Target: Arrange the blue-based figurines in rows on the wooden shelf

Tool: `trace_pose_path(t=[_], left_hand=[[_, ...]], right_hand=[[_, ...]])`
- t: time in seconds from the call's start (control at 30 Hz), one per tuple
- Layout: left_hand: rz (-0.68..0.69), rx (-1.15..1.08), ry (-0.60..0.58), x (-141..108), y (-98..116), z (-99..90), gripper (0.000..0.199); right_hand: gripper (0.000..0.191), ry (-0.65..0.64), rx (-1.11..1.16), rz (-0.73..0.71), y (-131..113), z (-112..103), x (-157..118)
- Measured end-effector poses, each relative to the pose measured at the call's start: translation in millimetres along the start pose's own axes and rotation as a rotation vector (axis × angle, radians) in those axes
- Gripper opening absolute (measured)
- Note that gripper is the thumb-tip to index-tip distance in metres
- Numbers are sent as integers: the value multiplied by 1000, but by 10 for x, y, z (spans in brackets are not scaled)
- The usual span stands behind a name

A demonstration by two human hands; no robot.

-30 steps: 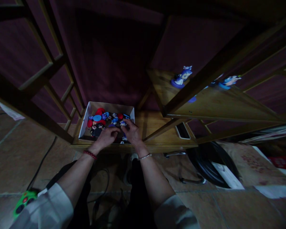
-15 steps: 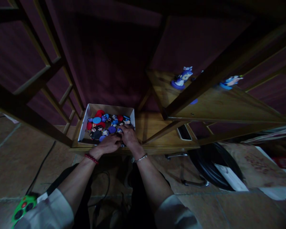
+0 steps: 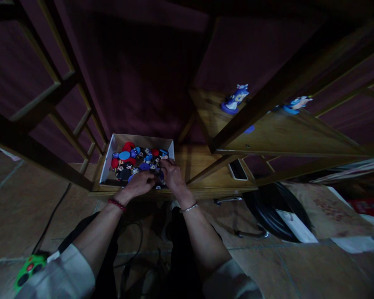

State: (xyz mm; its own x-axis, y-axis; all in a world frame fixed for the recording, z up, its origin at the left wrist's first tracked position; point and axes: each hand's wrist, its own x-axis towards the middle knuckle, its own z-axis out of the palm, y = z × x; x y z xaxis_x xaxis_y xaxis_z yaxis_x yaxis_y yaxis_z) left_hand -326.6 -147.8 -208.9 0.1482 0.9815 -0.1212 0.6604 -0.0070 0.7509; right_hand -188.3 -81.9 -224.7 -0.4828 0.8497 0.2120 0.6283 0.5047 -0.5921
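Note:
An open cardboard box (image 3: 104,168) with white sides stands on the lower wooden shelf. Toy figurines (image 3: 148,158) with red, blue, purple and black parts fill it, among them a blue disc (image 3: 124,155) and a purple disc (image 3: 144,166). My left hand (image 3: 141,184) reaches over the near side of the box, its fingers curled. Whatever lies in those fingers is hidden. At the box's near right corner is my right hand (image 3: 173,176), fingers bent down among the figurines; I cannot make out what they hold.
On the raised shelf (image 3: 280,137) at right stand a purple-haired figurine (image 3: 236,100) and a blue-and-pink figurine (image 3: 297,104). A phone-like dark object (image 3: 237,170) lies on the lower shelf. Wooden lattice (image 3: 62,89) rises at left. A black round seat (image 3: 268,211) and a green device (image 3: 29,268) are below.
My two hands have drawn slightly apart, the right one shifting right across the box corner and the left one a little left. The whole view has shifted slightly.

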Motion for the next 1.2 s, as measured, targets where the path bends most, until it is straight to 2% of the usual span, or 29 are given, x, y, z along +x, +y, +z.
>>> trace_pose_path(t=[0.23, 0.6, 0.73, 0.87, 1.03, 1.2], left_hand=[[-78, 58, 75, 24, 7, -1, 26], [-126, -143, 93, 61, -83, 6, 25], [-210, -319, 157, 68, -106, -23, 25], [-289, -618, 218, 77, -118, -38, 28], [-311, -945, 253, 90, -109, -13, 32], [-286, -1094, 263, 94, -64, 13, 33]], right_hand=[[37, -39, 109, 0, 39, -84, -122], [32, -78, 66, -34, -31, -15, -102], [30, -76, 56, -23, -85, -47, -98], [27, -80, 58, -48, -135, -100, -107], [33, -61, 77, -62, -107, -77, -122], [38, -23, 142, 8, -44, -41, -133]])
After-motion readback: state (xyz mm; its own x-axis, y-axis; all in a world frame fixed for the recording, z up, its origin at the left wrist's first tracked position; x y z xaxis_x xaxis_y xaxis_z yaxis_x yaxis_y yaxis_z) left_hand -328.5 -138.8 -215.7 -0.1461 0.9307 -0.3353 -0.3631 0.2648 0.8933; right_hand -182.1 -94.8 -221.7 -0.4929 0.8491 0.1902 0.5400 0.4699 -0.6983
